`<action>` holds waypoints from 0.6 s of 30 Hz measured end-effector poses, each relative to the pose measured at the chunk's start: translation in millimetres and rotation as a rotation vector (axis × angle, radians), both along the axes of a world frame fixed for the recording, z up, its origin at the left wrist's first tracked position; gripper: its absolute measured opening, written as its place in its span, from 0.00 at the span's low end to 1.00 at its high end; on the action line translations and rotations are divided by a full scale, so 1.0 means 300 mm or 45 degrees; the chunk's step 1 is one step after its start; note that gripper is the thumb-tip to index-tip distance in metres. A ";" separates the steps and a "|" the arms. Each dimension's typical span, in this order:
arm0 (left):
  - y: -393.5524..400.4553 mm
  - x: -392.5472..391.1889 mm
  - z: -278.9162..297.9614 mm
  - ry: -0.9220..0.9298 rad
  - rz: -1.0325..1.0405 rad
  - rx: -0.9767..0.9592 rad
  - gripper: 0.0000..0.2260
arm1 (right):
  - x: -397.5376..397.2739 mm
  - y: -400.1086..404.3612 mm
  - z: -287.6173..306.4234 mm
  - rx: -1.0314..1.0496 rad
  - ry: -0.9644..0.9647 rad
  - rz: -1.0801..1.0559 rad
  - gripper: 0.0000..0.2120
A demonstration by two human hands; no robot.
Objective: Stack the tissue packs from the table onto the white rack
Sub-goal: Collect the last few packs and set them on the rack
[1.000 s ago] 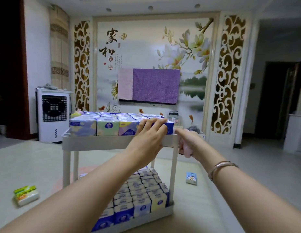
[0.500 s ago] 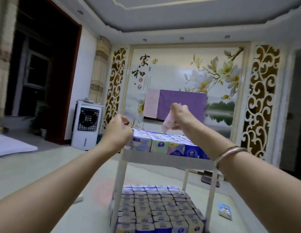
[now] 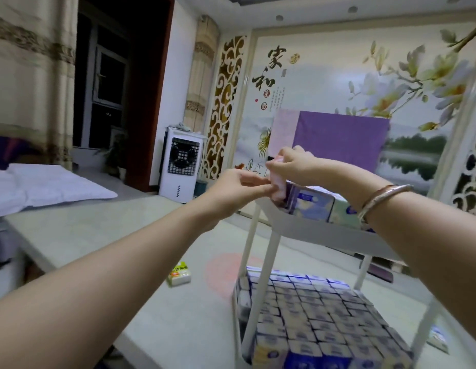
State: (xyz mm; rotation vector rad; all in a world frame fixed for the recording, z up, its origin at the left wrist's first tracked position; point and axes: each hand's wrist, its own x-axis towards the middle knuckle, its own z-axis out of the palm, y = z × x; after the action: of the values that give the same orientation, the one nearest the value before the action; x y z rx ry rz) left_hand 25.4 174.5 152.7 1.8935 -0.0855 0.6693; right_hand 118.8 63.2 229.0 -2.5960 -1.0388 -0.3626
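Head view: both hands met at the left corner of the white rack's (image 3: pixel 308 230) top shelf. The right hand (image 3: pixel 292 166) gripped a pink tissue pack (image 3: pixel 278 189); the left hand (image 3: pixel 237 187) pinched its lower end beside the shelved packs (image 3: pixel 311 205).

Floral mural wall (image 3: pixel 338 83) with calligraphy, gold scrollwork panel (image 3: pixel 223 107), white air cooler (image 3: pixel 181 163), dark window (image 3: pixel 109 75), pale floor (image 3: pixel 98 227)
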 end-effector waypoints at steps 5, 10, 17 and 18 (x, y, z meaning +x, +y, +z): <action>-0.047 0.013 0.004 -0.062 0.030 -0.039 0.06 | 0.002 -0.016 -0.021 -0.009 -0.034 -0.090 0.25; -0.075 0.014 0.011 0.001 0.144 0.000 0.08 | -0.042 -0.069 -0.038 0.284 -0.145 0.098 0.12; -0.088 0.016 0.019 0.144 0.202 -0.009 0.09 | -0.098 -0.105 -0.035 0.313 -0.159 0.007 0.15; -0.083 0.010 0.018 0.155 0.218 -0.013 0.09 | -0.108 -0.108 -0.035 0.253 -0.118 -0.025 0.17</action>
State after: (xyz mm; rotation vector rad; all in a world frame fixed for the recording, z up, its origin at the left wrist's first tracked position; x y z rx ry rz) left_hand 28.4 149.6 158.1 1.9416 0.1591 0.6660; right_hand 86.4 30.7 218.4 -2.4329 -0.9554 -0.5659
